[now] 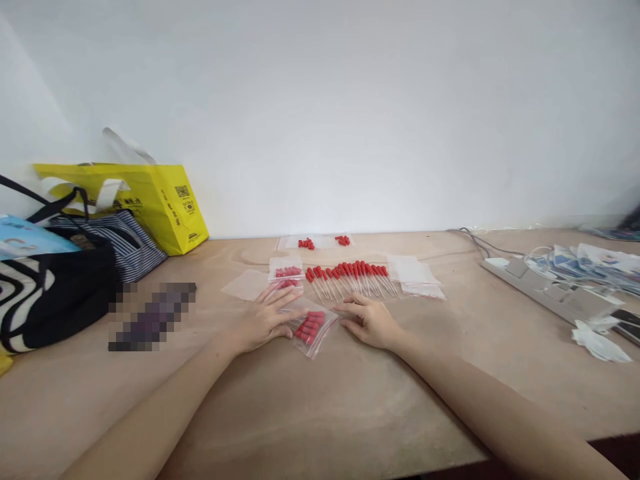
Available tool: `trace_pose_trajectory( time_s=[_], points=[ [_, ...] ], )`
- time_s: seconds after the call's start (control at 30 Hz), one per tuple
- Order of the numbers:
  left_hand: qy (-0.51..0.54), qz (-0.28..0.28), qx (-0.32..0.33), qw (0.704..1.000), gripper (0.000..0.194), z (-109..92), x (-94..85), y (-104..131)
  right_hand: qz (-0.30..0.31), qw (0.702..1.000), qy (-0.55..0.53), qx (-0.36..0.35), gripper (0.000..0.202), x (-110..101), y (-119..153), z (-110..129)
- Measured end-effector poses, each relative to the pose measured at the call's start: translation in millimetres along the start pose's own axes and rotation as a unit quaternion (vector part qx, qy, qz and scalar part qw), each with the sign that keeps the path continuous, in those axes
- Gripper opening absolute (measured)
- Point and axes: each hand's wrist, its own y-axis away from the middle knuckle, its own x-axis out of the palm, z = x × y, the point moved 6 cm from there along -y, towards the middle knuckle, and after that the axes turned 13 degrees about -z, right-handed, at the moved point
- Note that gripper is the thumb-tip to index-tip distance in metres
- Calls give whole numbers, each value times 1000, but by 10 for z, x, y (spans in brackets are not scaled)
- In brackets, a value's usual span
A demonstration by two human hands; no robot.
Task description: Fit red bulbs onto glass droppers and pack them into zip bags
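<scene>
Spread over a clear zip bag of red-bulbed droppers [311, 328], my left hand [265, 321] lies with its fingers stretched out and apart. Part of that bag is hidden under the fingers. My right hand [369, 321] rests at the bag's right edge, fingers loosely bent, thumb apart from them, with nothing seen between them. Whether its fingertips touch the bag I cannot tell. Just beyond my hands lies a row of loose glass-like droppers with red bulbs [357, 270]. More bagged droppers [289, 272] lie behind my left hand.
Flat clear bags [417, 277] lie right of the loose droppers. At the back, small red bulbs [306, 244] rest on a clear bag. A yellow bag [170, 207] and a black-and-white bag [60, 287] stand left. A power strip [550, 290] and crumpled tissue [600, 341] lie right.
</scene>
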Motion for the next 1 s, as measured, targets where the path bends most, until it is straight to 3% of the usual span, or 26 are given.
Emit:
trace_pose_trajectory(
  time_s=[0.1, 0.2, 0.37, 0.57, 0.83, 1.0],
  points=[
    [-9, -100, -33, 994, 38, 68, -132, 40, -15, 995, 62, -75, 27, 41, 2, 91],
    [40, -175, -68, 981, 27, -116, -230, 116, -33, 981, 113, -152, 25, 88, -18, 162],
    [109, -99, -35, 988, 34, -564, -106, 151, -44, 950, 169, -259, 22, 177, -103, 201],
    [159, -110, 31, 981, 26, -479, -84, 109, -58, 933, 196, -296, 25, 183, -104, 228],
    [88, -173, 35, 980, 22, -381, -133, 86, -79, 937, 179, -291, 24, 71, 62, 286],
    [-42, -251, 156, 955, 11, -527, -151, 15, -85, 943, 175, -270, 23, 33, 70, 220]
  ],
)
